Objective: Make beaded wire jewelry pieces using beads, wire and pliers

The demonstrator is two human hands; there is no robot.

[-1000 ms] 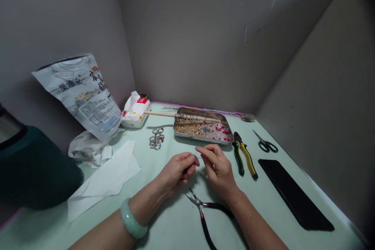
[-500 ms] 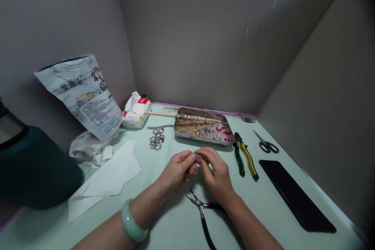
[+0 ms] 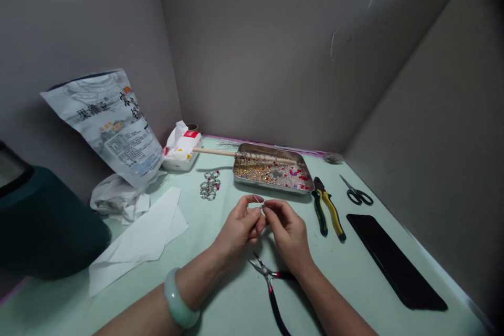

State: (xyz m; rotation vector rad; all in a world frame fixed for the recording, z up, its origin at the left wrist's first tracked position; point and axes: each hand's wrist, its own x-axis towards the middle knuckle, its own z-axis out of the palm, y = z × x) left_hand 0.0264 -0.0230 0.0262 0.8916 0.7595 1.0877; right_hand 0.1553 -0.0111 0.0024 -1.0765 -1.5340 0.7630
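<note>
My left hand point(image 3: 242, 223) and my right hand point(image 3: 288, 228) meet fingertip to fingertip above the table. Between them is a thin pale wire point(image 3: 257, 199), its end sticking up from the left fingers. A tiny piece sits on it at the pinch, too small to make out. Both hands are closed, thumb against fingers. Below them lie pliers with black and red handles point(image 3: 264, 271), jaws spread. Beyond my hands stands a metal tray point(image 3: 271, 187) of gold, clear and red beads, a wooden stick point(image 3: 216, 152) resting across it. Several wire rings with red beads point(image 3: 210, 185) lie left of the tray.
Right of the tray are green-yellow pliers point(image 3: 329, 210), scissors point(image 3: 356, 194) and a black phone-like slab point(image 3: 396, 260). On the left stand a dark green container point(image 3: 51, 220), a white pouch point(image 3: 118, 126), a tissue pack point(image 3: 181, 149) and flat paper point(image 3: 137, 241). Grey walls close in the table.
The left forefinger has lifted and stretched out, and the thin wire now shows above the pinch. My right fingertips have shifted slightly. The view has moved a little.
</note>
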